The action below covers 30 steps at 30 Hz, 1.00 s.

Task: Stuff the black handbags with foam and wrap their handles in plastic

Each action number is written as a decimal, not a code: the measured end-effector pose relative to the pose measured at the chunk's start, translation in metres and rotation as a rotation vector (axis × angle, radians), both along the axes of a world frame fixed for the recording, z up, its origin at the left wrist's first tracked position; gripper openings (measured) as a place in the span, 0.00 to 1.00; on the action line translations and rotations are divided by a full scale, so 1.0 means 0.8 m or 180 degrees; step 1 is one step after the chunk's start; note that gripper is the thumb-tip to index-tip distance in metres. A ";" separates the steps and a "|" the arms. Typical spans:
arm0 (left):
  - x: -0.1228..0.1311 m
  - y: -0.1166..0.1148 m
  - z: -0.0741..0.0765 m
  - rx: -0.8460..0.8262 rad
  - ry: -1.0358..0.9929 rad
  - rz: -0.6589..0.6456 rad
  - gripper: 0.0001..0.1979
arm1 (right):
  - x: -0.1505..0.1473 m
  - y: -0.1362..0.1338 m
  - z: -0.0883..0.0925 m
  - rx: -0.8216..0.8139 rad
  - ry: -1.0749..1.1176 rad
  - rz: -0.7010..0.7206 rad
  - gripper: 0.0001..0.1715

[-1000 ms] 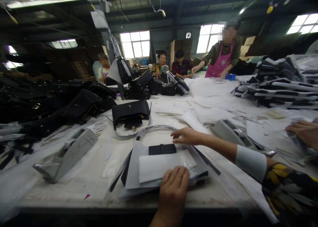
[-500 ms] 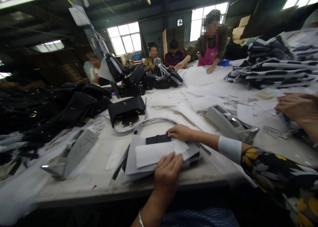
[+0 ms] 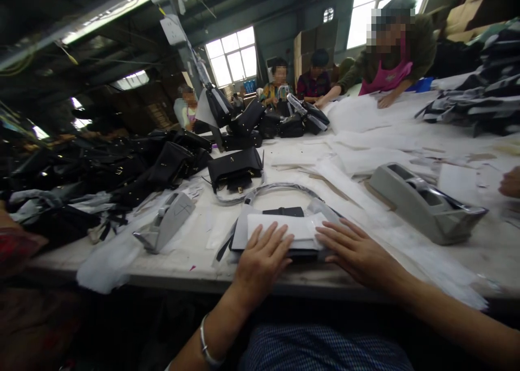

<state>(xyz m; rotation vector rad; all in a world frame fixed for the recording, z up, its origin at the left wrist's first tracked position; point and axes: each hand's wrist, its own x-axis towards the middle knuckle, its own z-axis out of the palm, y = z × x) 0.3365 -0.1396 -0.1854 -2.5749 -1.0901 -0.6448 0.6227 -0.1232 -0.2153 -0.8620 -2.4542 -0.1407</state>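
A black bag (image 3: 283, 212) lies flat near the table's front edge, partly covered by a grey sheet and a white padding sheet (image 3: 298, 225). Its looped strap (image 3: 280, 186) is wrapped in clear plastic and curves behind it. My left hand (image 3: 262, 257) presses flat on the left front of the white sheet, fingers spread. Against the sheet's right end rests my right hand (image 3: 357, 249), fingers stretched out. Clear film shows by its fingertips. Neither hand grips anything; the undersides of the palms are hidden.
Grey tape dispensers stand left (image 3: 164, 222) and right (image 3: 426, 203). Behind the work lies a black handbag (image 3: 235, 168); more black bags (image 3: 162, 165) are heaped at left. White sheets (image 3: 377, 111) cover the far table, where a co-worker in a pink apron leans. Another person's hand (image 3: 511, 182) shows at right.
The floral-sleeved arm over the bag has gone from view. My left hand has shifted left along the white sheet, and my right hand now lies on its right end. The view has turned left.
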 end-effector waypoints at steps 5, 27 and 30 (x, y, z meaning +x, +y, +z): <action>-0.063 0.006 0.004 -0.0175 0.0735 0.0319 0.37 | -0.027 -0.059 -0.016 -0.1444 0.1046 -0.0200 0.16; -0.034 0.001 -0.043 0.0004 -0.0244 0.0827 0.30 | -0.166 -0.018 0.008 -0.4803 0.4656 0.0207 0.23; -0.034 -0.007 -0.059 0.0179 -0.0153 0.0892 0.37 | -0.171 -0.015 0.016 -0.4786 0.4822 0.0155 0.22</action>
